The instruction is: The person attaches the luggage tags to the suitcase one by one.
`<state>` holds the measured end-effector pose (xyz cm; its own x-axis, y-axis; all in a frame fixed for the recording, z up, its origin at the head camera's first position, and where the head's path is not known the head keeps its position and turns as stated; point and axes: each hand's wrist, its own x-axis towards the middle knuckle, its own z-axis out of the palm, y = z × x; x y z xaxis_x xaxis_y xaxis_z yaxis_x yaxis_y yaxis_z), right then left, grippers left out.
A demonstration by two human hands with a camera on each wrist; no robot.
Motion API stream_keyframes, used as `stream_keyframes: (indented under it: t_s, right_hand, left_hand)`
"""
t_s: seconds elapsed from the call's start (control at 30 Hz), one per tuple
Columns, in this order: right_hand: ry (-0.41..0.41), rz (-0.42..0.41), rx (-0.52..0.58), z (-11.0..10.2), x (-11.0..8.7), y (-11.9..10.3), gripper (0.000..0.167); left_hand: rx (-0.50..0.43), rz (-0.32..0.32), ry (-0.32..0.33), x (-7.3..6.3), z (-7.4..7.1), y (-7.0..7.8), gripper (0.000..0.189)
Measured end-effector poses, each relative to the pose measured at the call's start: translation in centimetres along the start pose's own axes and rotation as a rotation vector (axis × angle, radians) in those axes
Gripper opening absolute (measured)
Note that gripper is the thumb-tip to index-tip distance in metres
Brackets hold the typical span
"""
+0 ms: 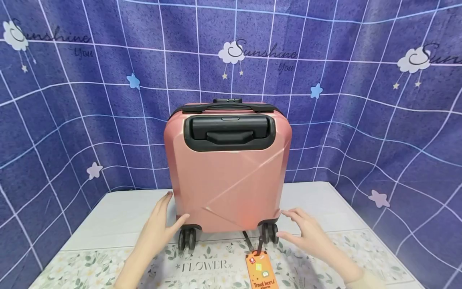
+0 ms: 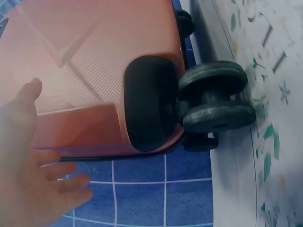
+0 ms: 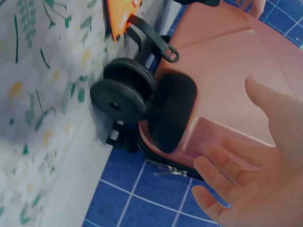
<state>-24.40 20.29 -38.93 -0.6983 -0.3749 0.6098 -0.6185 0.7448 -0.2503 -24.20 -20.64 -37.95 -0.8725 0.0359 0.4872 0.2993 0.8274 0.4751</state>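
Note:
A pink hard-shell suitcase (image 1: 227,180) stands upright on its wheels (image 1: 187,239), its recessed black handle facing me. My left hand (image 1: 162,222) is spread at its lower left corner, thumb toward the front shell and fingers along the side. At the lower right corner, beside the other wheels (image 1: 270,233), my right hand (image 1: 306,233) is held likewise with loosely bent fingers. In the left wrist view the left hand (image 2: 42,165) shows straight, parted fingers near the shell. An orange luggage tag (image 1: 261,269) lies in front of the case on a black strap.
The suitcase is on a table covered with a white floral cloth (image 1: 205,273) printed with "FLOWER". Behind it and at both sides hangs a blue curtain (image 1: 119,120) with a white grid, clouds and stars. Zipper pulls (image 3: 170,170) show along the case's edge.

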Motion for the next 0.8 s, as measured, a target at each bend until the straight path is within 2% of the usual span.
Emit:
stream_keyframes:
  t_s: [0.23,0.47,0.7,0.8]
  right_hand:
    - [-0.126,0.128,0.109,1.6,-0.1,-0.2,0.049]
    - [-0.186,0.152,0.203,3.0,-0.3,-0.5,0.043]
    - [-0.204,0.171,0.268,4.5,-0.6,-1.0,0.041]
    - [-0.210,0.163,0.293,5.1,-0.7,-1.1,0.040]
  left_hand:
    - [-0.093,-0.014,0.022,0.9,0.4,0.2,0.093]
    - [-0.175,-0.023,0.064,2.0,0.7,0.1,0.098]
    - [-0.251,0.055,0.131,3.1,1.1,0.2,0.094]
    - [-0.270,0.060,0.129,3.3,1.3,0.2,0.095]
